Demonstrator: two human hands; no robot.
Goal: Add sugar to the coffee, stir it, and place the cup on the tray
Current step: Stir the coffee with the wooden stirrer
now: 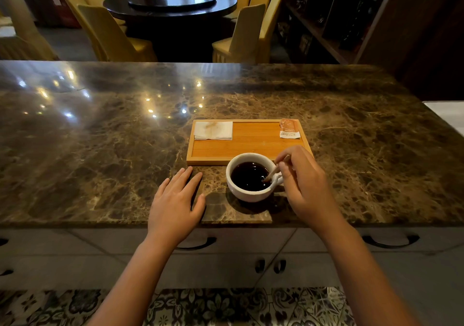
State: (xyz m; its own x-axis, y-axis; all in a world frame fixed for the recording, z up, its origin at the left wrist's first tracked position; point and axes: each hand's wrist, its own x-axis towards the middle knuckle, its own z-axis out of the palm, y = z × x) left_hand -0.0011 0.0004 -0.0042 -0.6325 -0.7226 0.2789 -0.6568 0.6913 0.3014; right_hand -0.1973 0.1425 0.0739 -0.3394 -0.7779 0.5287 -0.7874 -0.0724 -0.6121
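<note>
A white cup [241, 194] of dark coffee stands on the marble counter, just in front of the wooden tray [251, 147]. My right hand [303, 187] pinches a thin wooden stir stick [271, 173] whose lower end dips into the coffee at the cup's right side. The cup's handle is mostly hidden behind that hand. My left hand [175, 202] lies flat on the counter to the left of the cup, fingers spread, holding nothing. An orange sugar packet [290, 128], torn at one corner, lies on the tray's far right corner.
A folded white napkin [213, 130] rests in the tray's far left corner. The brown marble counter [100, 137] stretches wide to both sides. Cabinet drawers with dark handles sit below its front edge. Beyond it are a round dark table and yellow chairs.
</note>
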